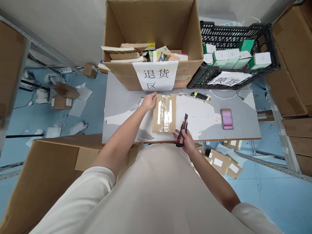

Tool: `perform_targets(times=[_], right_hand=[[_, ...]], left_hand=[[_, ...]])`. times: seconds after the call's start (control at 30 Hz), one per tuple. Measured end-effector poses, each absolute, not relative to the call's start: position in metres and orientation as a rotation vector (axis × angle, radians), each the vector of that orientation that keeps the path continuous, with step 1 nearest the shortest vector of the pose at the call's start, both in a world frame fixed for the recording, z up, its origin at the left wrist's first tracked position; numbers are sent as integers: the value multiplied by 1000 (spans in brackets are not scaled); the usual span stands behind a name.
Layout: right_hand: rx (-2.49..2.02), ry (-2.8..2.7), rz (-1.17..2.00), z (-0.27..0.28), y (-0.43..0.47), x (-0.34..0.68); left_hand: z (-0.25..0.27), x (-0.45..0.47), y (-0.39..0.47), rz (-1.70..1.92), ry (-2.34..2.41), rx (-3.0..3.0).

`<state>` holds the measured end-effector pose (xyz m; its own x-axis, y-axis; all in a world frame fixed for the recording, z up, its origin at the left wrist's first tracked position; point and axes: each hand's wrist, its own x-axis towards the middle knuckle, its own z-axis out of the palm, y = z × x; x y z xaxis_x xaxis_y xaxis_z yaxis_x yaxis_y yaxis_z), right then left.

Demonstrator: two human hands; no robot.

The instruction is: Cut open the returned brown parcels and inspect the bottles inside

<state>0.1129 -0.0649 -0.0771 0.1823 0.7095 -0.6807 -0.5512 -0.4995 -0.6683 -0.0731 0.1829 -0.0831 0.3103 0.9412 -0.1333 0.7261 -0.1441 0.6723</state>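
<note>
Two-handed forward reach: left grip (148,102) unclenched against a carton (163,113), right grip (187,138) clasping a cutter (182,131).

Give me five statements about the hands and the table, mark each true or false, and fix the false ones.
1. The right hand holds a red-and-black cutter. True.
2. The left hand is inside the large carton. False: the left hand is at the edge of the taped package.
3. A yellow-and-black cutter lies on the table. True.
4. Books are in the large carton. True.
5. The black crate stands left of the carton. False: the black crate is to its right.
</note>
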Motion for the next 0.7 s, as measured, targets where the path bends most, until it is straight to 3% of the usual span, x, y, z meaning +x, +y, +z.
perform_targets(times=[0.23, 0.47, 0.6, 0.7], right_hand=[[-1421, -312, 1339, -87, -21, 146], [-1506, -698, 1172, -94, 46, 172], [-1676, -830, 1178, -81, 17, 189], [-1802, -982, 1299, -69, -22, 201]], left_hand=[[-75, -118, 122, 587, 1820, 1650], [-77, -135, 19, 426, 1929, 1504], [-74, -128, 21, 559, 1885, 1818], [-66, -120, 43, 383, 1621, 2189]])
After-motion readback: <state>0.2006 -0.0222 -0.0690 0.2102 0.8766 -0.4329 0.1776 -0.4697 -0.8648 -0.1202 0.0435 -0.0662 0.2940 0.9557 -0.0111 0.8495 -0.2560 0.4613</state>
